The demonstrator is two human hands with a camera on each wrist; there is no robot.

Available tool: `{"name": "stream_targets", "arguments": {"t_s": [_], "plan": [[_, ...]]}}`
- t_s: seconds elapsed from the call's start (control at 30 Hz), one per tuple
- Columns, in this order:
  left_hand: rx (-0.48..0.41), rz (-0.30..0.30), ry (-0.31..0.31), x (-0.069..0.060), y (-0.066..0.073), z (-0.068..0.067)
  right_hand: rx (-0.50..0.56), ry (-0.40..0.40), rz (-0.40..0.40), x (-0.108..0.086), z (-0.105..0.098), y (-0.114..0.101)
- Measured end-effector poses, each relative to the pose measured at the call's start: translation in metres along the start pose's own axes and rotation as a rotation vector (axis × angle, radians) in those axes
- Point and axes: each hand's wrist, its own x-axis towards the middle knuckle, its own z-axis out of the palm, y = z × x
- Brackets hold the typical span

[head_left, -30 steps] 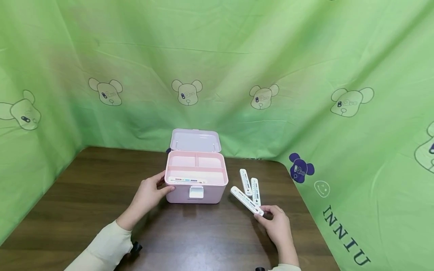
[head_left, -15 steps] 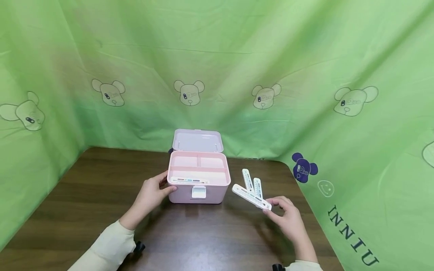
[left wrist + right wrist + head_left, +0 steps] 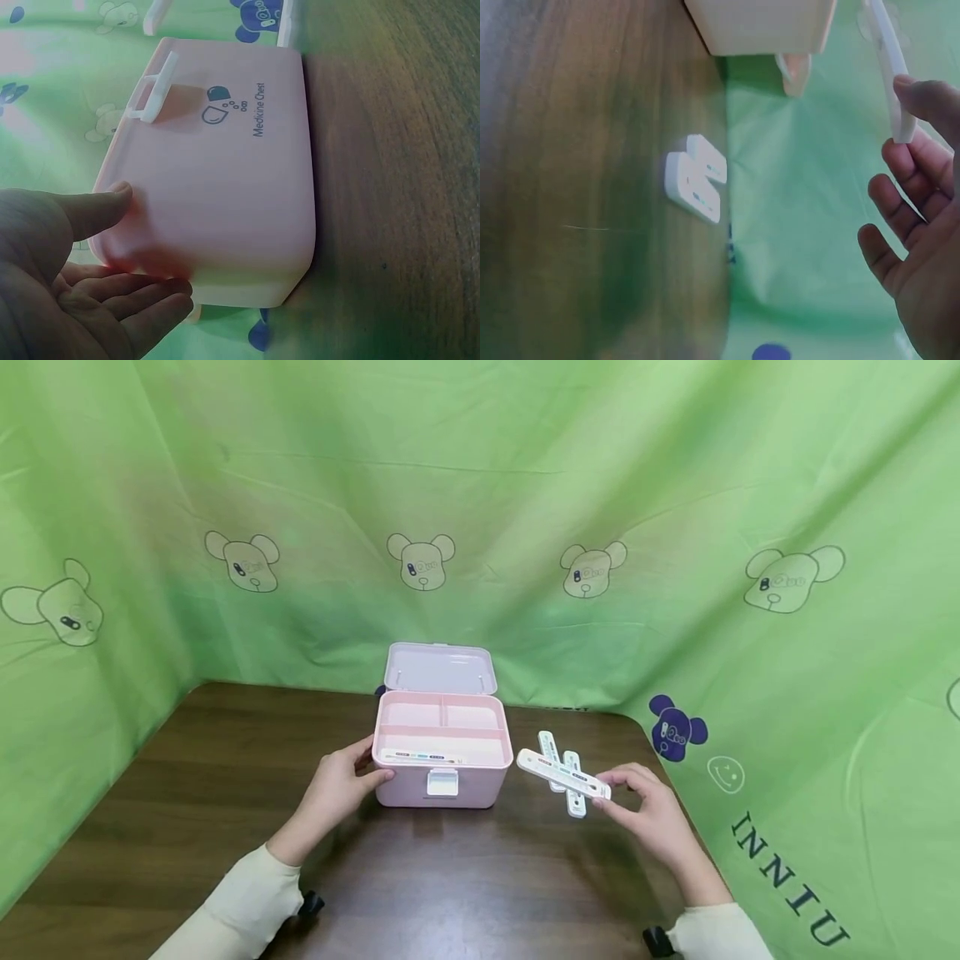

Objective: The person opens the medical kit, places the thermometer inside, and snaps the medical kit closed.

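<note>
The right hand (image 3: 651,807) pinches a slim white case (image 3: 557,772) only by its right end, so it could tip; the left hand's (image 3: 337,789) thumb and fingers grip the medicine chest (image 3: 480,787).

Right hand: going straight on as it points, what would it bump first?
Probably the pink medicine chest: the slim white case in the right hand would likely touch it first, though their heights are hard to compare.

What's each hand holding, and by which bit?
The right hand pinches a slim white stick by its right end, in the head view. The left hand holds the pink box at its front left corner.
</note>
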Motion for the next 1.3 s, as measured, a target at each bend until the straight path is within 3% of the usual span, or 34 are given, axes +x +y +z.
{"name": "stream_targets", "arguments": {"t_s": [0.17, 0.4, 0.73, 0.97, 1.3], "plan": [[-0.006, -0.001, -0.002, 0.000, 0.000, 0.000, -0.053, -0.051, -0.066, 0.023, -0.002, -0.009], [0.003, 0.009, 0.001, 0.000, -0.001, -0.001, -0.168, -0.110, -0.242, 0.055, -0.004, -0.025], [-0.006, -0.006, -0.014, 0.000, 0.000, -0.001, -0.299, -0.236, -0.301, 0.090, -0.007, -0.043], [-0.007, 0.006, 0.011, 0.001, 0.000, -0.003, -0.383, -0.318, -0.374, 0.119, 0.002, -0.054], [-0.008, 0.001, -0.005, 0.000, 0.001, 0.000, -0.450, -0.434, -0.498, 0.139, 0.002, -0.063]]}}
